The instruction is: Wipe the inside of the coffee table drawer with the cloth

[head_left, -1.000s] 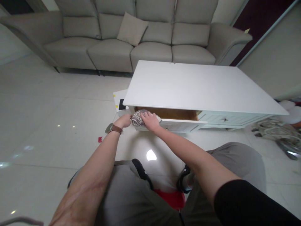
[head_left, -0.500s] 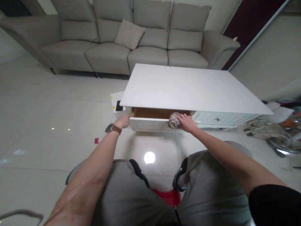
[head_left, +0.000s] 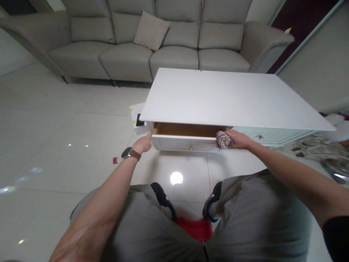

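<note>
A white low table (head_left: 218, 96) stands before me with its left drawer (head_left: 174, 145) pulled partly out, showing a bare wooden inside. My left hand (head_left: 143, 142) is closed at the drawer's left front corner; its fingertips are partly hidden there. In my right hand (head_left: 238, 139) is a rolled brown and white patterned cloth (head_left: 224, 139), held at the right end of the drawer front. The right drawer (head_left: 261, 137) of the table is closed.
Behind the table is a grey sofa (head_left: 174, 60) with a cushion (head_left: 151, 31). A white box (head_left: 139, 129) with a black item is left of the table. A red object (head_left: 195, 228) lies between my feet. Coiled cables (head_left: 313, 147) lie at the right.
My right hand has moved right along the drawer front with the rolled cloth, toward the drawer's right end. My left hand remains at the left corner. The view has shifted slightly.
</note>
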Demonstrator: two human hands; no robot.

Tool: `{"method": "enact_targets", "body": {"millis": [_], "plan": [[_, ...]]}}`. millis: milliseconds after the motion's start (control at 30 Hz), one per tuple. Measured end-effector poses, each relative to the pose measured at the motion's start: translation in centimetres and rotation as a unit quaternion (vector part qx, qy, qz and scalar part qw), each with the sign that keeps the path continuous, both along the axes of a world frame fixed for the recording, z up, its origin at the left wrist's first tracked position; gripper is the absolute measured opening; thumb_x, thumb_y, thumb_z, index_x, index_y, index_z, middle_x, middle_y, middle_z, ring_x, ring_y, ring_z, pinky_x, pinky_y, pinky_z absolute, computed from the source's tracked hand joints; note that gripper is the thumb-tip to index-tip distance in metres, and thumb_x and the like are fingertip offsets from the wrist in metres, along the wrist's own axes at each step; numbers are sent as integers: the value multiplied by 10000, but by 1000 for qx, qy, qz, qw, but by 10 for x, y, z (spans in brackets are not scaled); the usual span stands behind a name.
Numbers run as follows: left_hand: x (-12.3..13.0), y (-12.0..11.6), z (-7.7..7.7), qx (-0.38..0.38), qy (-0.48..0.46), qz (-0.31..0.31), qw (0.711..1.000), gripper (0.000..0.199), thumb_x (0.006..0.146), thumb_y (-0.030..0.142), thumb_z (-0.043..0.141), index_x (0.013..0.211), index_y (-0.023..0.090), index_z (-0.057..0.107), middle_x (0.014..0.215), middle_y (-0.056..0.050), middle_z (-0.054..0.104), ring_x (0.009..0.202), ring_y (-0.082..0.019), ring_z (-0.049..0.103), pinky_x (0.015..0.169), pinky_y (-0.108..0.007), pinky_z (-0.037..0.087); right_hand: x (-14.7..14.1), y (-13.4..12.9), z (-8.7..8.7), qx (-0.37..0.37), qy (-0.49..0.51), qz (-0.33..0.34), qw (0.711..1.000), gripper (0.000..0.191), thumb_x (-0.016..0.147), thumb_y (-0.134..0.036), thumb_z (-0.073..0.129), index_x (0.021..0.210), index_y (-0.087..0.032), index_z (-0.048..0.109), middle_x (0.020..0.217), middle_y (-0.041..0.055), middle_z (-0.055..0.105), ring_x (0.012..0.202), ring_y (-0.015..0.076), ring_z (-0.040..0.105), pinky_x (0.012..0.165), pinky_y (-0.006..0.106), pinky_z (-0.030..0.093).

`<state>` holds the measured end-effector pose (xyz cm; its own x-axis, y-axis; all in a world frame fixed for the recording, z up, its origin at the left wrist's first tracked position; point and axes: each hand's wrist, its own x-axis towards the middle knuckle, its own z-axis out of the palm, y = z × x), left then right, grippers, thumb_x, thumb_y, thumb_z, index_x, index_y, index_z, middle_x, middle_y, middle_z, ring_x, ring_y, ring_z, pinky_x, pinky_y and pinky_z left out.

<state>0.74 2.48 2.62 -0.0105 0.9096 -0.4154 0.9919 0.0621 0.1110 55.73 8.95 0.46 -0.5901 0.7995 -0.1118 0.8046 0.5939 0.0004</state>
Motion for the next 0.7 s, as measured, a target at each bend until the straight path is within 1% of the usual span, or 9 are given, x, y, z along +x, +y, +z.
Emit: {"method": "enact_targets", "body": {"millis": [100,200,400,533,700], "plan": [[4,-1,3,-5,22,-2,1000,555,870,121,464,1414,171,364,1208,-177,719,1096,-259,704,860,-311,541,0,-2,-4,8,4,5,1000,661,778,-466,712,1333,-154,535,1166,172,636,1034,322,594,878,405,470],[7,0,7,-6,41,-7,999,531,872,135,464,1396,171,383,1154,-182,731,1063,-272,711,830,-316,539,-2,-2,-7,29,-1,5,1000,671,796,-481,683,1351,-146,513,1156,174,631,1033,335,582,881,422,468],[15,9,12,-12,67,0,998,505,881,159,470,1382,178,412,1212,-182,716,1104,-273,699,859,-316,533,-3,-2,-9,49,5,-4,999,690,802,-494,672,1382,-167,491,1168,163,631,1043,337,567,886,424,460],[23,16,15,-13,78,-3,997,474,889,163,466,1362,148,442,1189,-199,720,1104,-291,699,862,-335,534,-4,-2,-9,52,0,-16,999,677,809,-505,667,1367,-156,510,1159,167,628,1043,338,561,880,418,457],[29,19,17,-12,89,-3,996,469,887,160,469,1355,132,468,1183,-216,719,1091,-303,702,858,-349,535,-4,-2,-10,50,2,-19,999,689,793,-500,688,1371,-169,511,1156,164,627,1045,337,560,879,414,449]]}}
